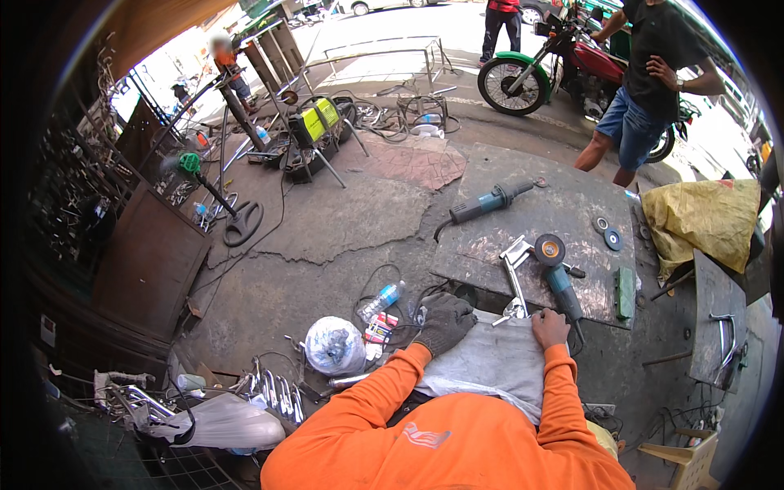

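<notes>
Orange shirt (482, 449) has print (426, 436) (pale); L hand (446, 323), R hand (550, 328) at cloth (505, 359).

We're on one view: head-worn fisheye, left unit of the pair, upright, unmirrored. We look from above the wearer's orange shirt (441, 449), facing forward and down. The shirt sits closest to us at the bottom rim; left hand (446, 323) and right hand (551, 328) show just beyond, near the surface (580, 220)'s near edge. We catch that surface right of center, far edge and far left corner included. Past the far edge we reach a motorcycle (592, 64) and bright street (367, 28) up top. Straight edges bow; frame corners go black.
</notes>
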A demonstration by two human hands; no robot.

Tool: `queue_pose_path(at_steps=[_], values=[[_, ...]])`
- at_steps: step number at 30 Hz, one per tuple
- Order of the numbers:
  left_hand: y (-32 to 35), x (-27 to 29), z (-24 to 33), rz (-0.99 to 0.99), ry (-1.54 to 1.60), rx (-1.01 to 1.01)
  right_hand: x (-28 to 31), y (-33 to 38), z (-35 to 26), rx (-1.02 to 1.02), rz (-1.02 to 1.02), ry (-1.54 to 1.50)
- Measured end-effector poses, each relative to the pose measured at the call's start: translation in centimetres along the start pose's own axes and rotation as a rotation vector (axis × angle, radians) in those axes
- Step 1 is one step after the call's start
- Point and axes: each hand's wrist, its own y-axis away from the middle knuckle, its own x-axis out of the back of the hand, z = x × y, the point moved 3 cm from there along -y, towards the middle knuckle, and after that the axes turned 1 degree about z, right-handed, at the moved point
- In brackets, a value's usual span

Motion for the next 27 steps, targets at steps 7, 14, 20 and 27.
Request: queue_pose_path(at_steps=[7,14,20,27], values=[[0.04,-0.07,0.06,0.010,0.004,0.009,0.08,0.11,-0.08,0.002,0.007,-0.007],[-0.12,0.09,0.15,-0.055,-0.036,0.033,-0.08,0.10,-0.09,0.018,0.036,-0.001],[-0.20,0.51,0.64,-0.070,-0.055,0.056,-0.13,0.04,-0.05,0.017,0.019,-0.005],[-0.22,0.40,0.46,-0.069,-0.053,0.035,0.09,0.10,-0.19,0.006,0.006,-0.019]])
